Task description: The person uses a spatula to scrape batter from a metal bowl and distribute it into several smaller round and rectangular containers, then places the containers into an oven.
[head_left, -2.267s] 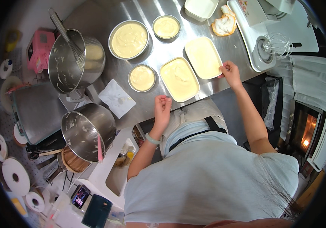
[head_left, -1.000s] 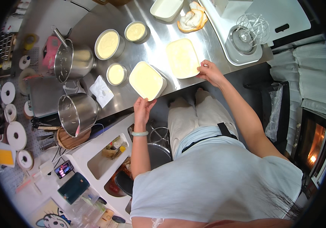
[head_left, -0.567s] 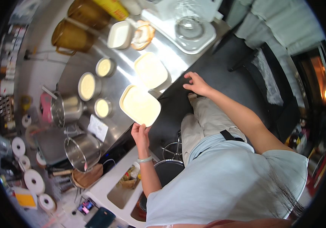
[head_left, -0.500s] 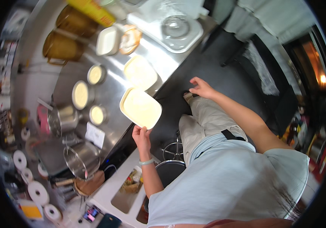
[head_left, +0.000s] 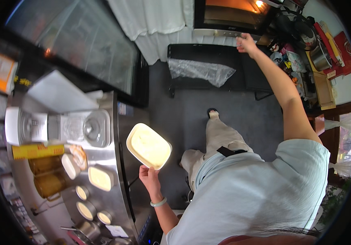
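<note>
A white rounded-rectangular baking dish [head_left: 149, 146] of pale yellow batter is in my left hand [head_left: 149, 176]; its fingers and thumb pinch the near rim. The dish hangs over the floor beside the steel counter. Stretched far forward, my right hand [head_left: 245, 43] is at the lower front panel of a lit oven [head_left: 234, 14]. Its fingers are loosely bent and apart, with nothing seen in them; whether they touch the panel I cannot tell. On the counter sit a similar filled dish [head_left: 101, 178] and several small round tins, among them one round tin [head_left: 86, 210].
A low black bench [head_left: 208, 55] with a clear plastic bag [head_left: 202, 71] stands below the oven. The steel counter [head_left: 122, 196] runs along the left, holding a kitchen scale [head_left: 26, 126], a clear lid [head_left: 94, 128] and a yellow box [head_left: 38, 151]. A dark glass-door cabinet [head_left: 89, 45] stands beyond.
My body has turned right, toward the oven. The dish in my left hand has come away from the counter, and my right arm has stretched out to the oven front.
</note>
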